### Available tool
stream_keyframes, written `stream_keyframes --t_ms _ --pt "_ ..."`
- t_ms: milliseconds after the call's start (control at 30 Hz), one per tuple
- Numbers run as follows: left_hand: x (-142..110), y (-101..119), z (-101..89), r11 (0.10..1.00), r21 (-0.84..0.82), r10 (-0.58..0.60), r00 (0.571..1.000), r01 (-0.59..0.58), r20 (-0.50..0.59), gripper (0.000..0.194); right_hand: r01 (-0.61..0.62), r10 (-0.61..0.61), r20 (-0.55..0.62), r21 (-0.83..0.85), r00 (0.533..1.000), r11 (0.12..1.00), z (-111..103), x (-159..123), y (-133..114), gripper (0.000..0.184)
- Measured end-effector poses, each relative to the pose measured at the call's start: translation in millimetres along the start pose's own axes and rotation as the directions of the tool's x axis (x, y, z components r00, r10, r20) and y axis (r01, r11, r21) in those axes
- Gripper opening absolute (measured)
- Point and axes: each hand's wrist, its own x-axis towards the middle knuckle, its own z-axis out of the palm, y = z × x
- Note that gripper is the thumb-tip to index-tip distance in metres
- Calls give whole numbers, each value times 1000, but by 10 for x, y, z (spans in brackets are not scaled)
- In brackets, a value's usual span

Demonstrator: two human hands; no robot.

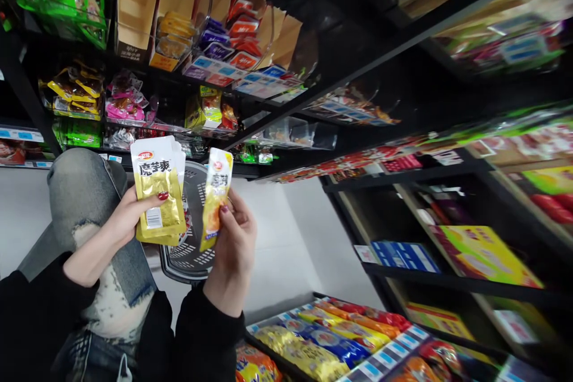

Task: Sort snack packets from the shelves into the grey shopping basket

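My left hand [126, 218] is closed on a stack of white and gold snack packets [157, 182], its thumb lying across the front one. Several packets overlap in that stack, with Chinese characters and a barcode facing me. In my right hand [238, 230] a single narrower snack packet [216, 197], white at the top and yellow below, is pinched between thumb and fingers and held upright. A grey plastic basket [192, 271] with a slotted bottom stands on the floor below both hands, partly hidden by the packets.
Ahead are black shelves with cardboard display boxes [138, 0], purple packets [215, 39], and yellow packets [76, 89]. My bent knee [80, 182] is at left. A low rack of bagged snacks [331, 340] stands at lower right, with more shelving [430, 277] beyond it.
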Motion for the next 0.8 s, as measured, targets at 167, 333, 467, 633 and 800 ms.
stream_keyframes --t_ms 167,333,467,633,800 --pt "-21 34 -6 997 -41 -64 998 65 10 32 111 -142 -226 -143 964 983 34 -24 -31 35" --pt "-57 72 -1 986 -85 -140 988 146 69 38 102 -124 -93 -216 988 971 182 -55 40 30" --pt "-50 50 -5 991 -57 -118 991 121 64 36 71 -37 108 -335 993 939 341 -82 102 16" --pt "-28 12 -2 998 17 -68 991 66 119 34 219 -236 31 -499 971 838 360 -125 47 16" --pt "-28 8 24 997 76 -6 998 1 61 38 287 -227 176 -606 958 742 447 -238 -36 35"
